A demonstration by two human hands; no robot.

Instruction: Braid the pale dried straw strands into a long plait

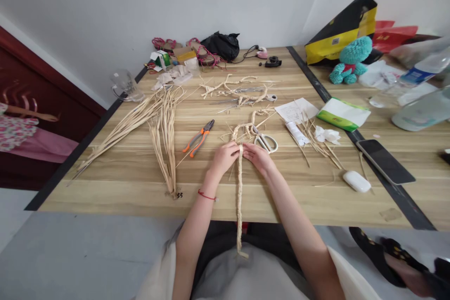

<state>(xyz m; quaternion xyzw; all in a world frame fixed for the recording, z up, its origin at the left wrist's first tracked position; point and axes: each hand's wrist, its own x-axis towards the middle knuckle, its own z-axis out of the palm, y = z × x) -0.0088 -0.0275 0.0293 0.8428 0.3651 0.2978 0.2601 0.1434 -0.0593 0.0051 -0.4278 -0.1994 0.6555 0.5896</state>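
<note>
My left hand (226, 156) and my right hand (259, 157) meet near the table's front, fingers closed on a plaited straw cord (239, 187). The cord runs from my fingertips over the table edge and hangs down to my lap, its end bent. Just beyond my fingers lies a wrapped, twisted straw piece (242, 126) with loose ends. White-handled scissors (270, 143) rest beside my right hand, their blades partly covered by straw. To the left of my left hand lie pliers (198, 139) with orange-and-grey handles.
Bundles of straw strands (168, 136) spread over the left side, with a glass mug (127, 86) behind. More straw pieces (228, 86) lie farther back. At right are a white tube (297, 133), a phone (386, 161), a white case (356, 181) and a turquoise crocheted toy (351, 60). Another person's arm (33, 113) shows at left.
</note>
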